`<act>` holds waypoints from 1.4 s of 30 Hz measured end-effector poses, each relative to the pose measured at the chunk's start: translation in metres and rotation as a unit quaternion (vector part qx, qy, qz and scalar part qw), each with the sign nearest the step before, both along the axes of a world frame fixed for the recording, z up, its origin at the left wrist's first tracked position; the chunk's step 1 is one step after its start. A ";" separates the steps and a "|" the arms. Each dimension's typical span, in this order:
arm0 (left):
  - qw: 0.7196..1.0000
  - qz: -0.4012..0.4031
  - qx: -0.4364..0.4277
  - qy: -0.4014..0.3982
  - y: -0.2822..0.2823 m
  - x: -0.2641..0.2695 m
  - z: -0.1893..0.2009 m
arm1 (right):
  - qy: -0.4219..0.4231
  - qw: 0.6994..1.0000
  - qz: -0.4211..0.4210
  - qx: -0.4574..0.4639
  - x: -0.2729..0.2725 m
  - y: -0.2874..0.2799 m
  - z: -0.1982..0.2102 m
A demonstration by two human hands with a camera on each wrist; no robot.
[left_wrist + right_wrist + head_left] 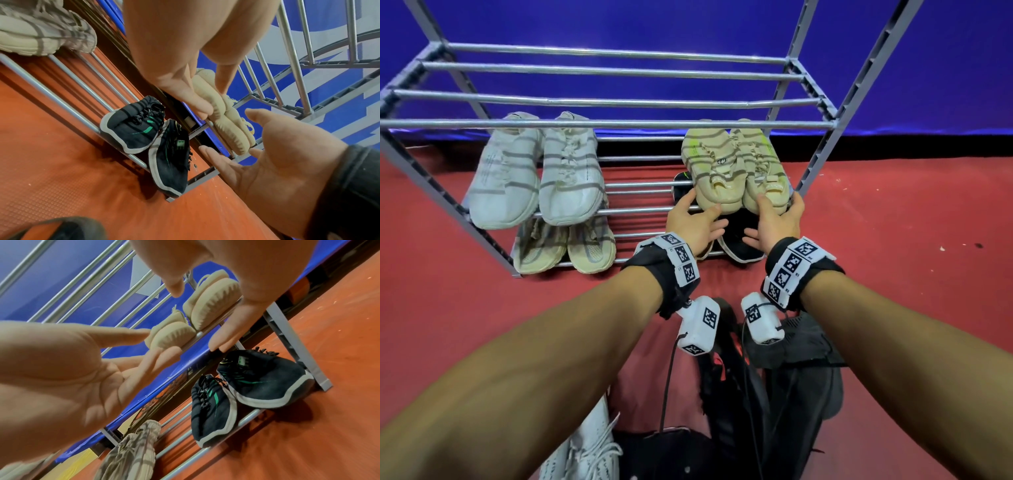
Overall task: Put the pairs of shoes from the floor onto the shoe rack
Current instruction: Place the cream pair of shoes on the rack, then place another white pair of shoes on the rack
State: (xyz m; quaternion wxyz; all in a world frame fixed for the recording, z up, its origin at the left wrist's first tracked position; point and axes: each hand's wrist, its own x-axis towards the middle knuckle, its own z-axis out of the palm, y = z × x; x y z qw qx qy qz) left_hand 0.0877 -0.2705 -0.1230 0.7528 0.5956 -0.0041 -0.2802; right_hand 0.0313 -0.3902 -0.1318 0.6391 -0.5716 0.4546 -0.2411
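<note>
Here both hands, left hand (693, 224) and right hand (777, 222), lie slack-fingered at the beige sneakers' (734, 168) heels; nudge them square on the shoe rack (606, 124) rails before withdrawing.

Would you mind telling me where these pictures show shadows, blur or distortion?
Head view: rack bars bow from the wide lens and cast stripe shadows across the beige shoes. Left wrist view: floor smeared. Right wrist view: right hand soft and close.

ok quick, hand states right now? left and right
Left hand: open, fingers straight at the heel of the beige shoes on the middle shelf.
Right hand: open, fingers spread beside the same pair, no grip on it.
</note>
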 end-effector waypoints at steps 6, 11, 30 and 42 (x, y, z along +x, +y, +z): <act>0.996 -0.042 0.071 -0.037 0.025 -0.012 0.002 | 0.127 0.989 -0.054 -0.055 0.002 0.018 -0.023; 0.986 -0.034 0.160 -0.032 0.058 -0.018 -0.003 | 0.258 0.965 0.012 -0.043 -0.007 0.050 -0.022; 0.893 -0.242 0.381 0.012 0.223 -0.058 -0.029 | 0.341 0.729 0.579 -0.132 -0.052 0.206 -0.043; 0.766 -0.274 0.565 -0.138 0.266 -0.062 -0.056 | 0.405 0.554 0.682 -0.253 -0.060 0.229 -0.057</act>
